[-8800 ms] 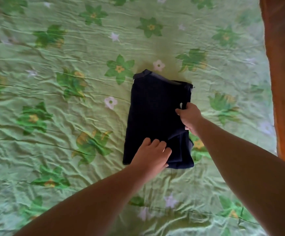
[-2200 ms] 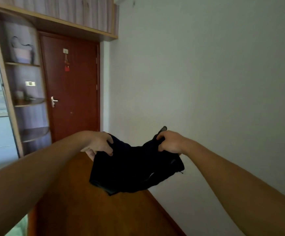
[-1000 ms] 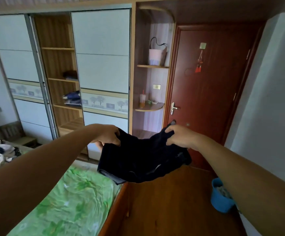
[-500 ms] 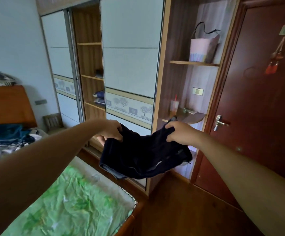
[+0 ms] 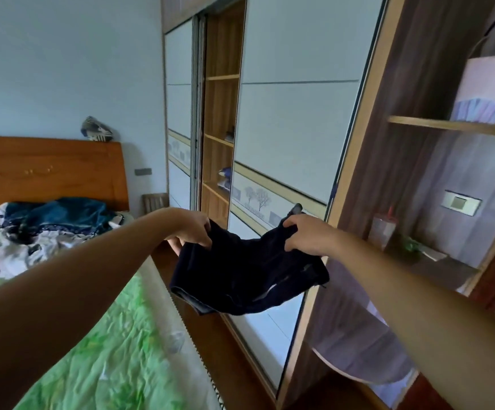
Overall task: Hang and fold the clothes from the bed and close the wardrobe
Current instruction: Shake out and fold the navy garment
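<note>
Two hands, one garment. Left hand (image 5: 193,232) and right hand (image 5: 305,238) each have fingers (image 5: 205,239) clamped on the top edge of one folded dark garment (image 5: 246,276). It hangs in the air between them, sagging mid-span, over the bed's edge.
Below left: one bed (image 5: 107,365), green floral sheet. One heap of unsorted clothes (image 5: 48,223) further back, by the headboard (image 5: 48,170).
Ahead: wardrobe (image 5: 355,149), two sliding doors. Near door (image 5: 293,128) is right behind the garment, then the open bay (image 5: 221,113), then the far door (image 5: 179,108). Folded items on the bay shelves, count unclear.
Right: corner shelves, one bag (image 5: 488,90), one cup (image 5: 383,232).
</note>
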Demonstrator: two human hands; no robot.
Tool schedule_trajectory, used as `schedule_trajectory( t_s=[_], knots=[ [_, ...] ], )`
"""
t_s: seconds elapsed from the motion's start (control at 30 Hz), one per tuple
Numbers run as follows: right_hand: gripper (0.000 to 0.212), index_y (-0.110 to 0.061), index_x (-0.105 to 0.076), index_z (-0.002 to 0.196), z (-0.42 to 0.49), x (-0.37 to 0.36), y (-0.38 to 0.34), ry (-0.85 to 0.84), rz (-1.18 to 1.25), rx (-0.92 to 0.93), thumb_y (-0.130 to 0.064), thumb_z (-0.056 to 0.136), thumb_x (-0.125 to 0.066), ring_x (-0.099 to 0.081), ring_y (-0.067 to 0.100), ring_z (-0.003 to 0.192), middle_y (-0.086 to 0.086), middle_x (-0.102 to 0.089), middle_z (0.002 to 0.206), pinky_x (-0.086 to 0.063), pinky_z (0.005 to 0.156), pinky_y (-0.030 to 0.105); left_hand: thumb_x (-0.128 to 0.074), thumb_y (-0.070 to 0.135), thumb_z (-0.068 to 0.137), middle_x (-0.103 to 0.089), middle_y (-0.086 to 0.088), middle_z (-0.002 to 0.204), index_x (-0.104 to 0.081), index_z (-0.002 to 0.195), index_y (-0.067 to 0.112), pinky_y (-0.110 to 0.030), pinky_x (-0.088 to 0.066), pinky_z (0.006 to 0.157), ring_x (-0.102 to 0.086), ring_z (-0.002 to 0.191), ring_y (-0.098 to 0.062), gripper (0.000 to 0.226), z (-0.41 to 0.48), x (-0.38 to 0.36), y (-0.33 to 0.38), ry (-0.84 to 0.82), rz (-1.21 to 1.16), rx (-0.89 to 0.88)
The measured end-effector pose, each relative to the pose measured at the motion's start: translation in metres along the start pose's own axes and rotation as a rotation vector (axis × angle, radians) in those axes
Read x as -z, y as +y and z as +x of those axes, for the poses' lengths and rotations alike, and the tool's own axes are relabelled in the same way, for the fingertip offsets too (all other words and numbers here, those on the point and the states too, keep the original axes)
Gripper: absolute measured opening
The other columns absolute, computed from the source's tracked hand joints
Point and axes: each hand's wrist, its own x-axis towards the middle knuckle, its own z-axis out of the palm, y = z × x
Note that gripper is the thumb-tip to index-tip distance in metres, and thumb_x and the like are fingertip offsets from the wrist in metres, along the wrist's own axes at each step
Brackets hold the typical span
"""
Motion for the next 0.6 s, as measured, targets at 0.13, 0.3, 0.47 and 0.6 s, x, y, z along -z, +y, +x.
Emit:
schedule_trajectory(
  t_s=[0.13,0.3,0.47,0.6],
  knots=[
    [0.070,-0.025,-0.042,0.149,0.092,0.013,0.013,-0.031,-0.002,0.062,-0.022,0.085,-0.070,-0.056,0.021,0.105,0.008,-0.047,0.141,-0.043,0.065,0.026,-0.070,0.021,0.090,-0.059,-0.006,0.108,-0.051,0.133,0.019,-0.029,-0.058,0.052,-0.068,0.091,-0.025,0.048,0.073,0.025,0.010,0.045,0.009,0.059],
    [0.068,-0.023,-0.044,0.147,0.185,0.029,0.022,-0.060,0.008,0.132,-0.020,0.084,-0.069,-0.057,0.012,0.087,0.004,-0.047,0.120,-0.039,0.058,0.024,-0.068,0.020,0.092,-0.059,-0.006,0.108,-0.049,0.135,0.019,-0.030,-0.057,0.051,-0.068,0.090,-0.024,0.047,0.141,0.058,0.033,0.067,0.004,0.131],
    [0.065,-0.020,-0.048,0.143,0.272,0.040,0.017,-0.053,-0.057,0.256,-0.022,0.083,-0.070,-0.059,0.020,0.095,0.004,-0.049,0.117,-0.043,0.062,0.027,-0.065,0.023,0.093,-0.059,-0.005,0.103,-0.051,0.133,0.018,-0.028,-0.056,0.049,-0.066,0.082,-0.020,0.042,0.194,0.082,0.041,0.170,0.023,0.185],
    [0.061,-0.019,-0.050,0.143,0.329,0.038,0.004,-0.063,-0.049,0.371,-0.021,0.085,-0.068,-0.059,0.022,0.099,0.010,-0.054,0.129,-0.045,0.064,0.028,-0.065,0.025,0.090,-0.062,-0.005,0.101,-0.057,0.126,0.017,-0.025,-0.053,0.045,-0.066,0.080,-0.019,0.038,0.219,0.092,0.025,0.304,0.028,0.214]
  ],
)
